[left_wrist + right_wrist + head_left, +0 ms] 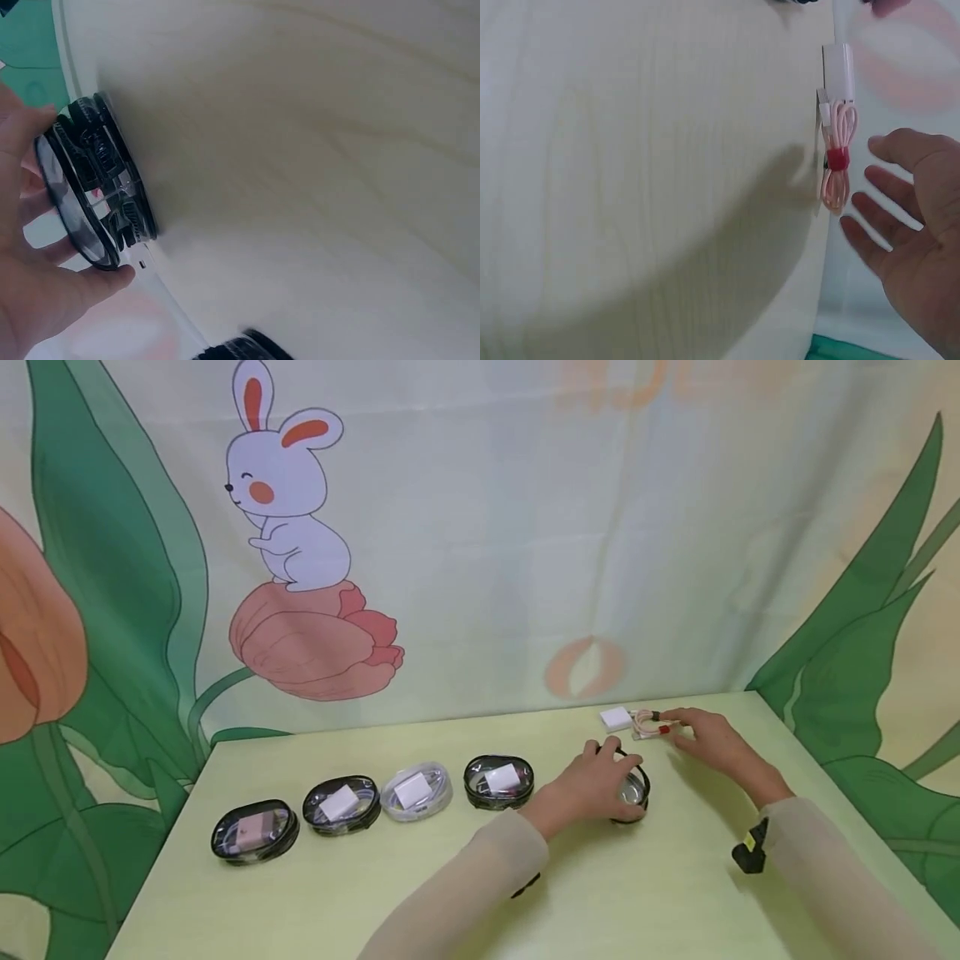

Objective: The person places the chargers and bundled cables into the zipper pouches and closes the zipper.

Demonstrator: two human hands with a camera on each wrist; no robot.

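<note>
My left hand point(588, 783) grips a small oval case point(635, 787) with clear faces and black edging, fingers spread around its rim. In the left wrist view the case point(96, 154) shows a black zipper band round its side, and the thumb lies along its edge. My right hand point(708, 742) reaches over a bundled pale pink cable point(843, 118) with its fingers spread and holding nothing. A red strap point(838, 159) ties the cable. A white charger block point(616, 719) lies at the cable's left end in the head view.
Left of my hands stand several oval cases in a loose row: a black-edged one point(516, 795), a white-edged one point(442, 797), and black-edged ones point(315, 814) farther left. White or pink charger blocks show inside. A printed cloth point(465, 568) hangs behind the table point(600, 902).
</note>
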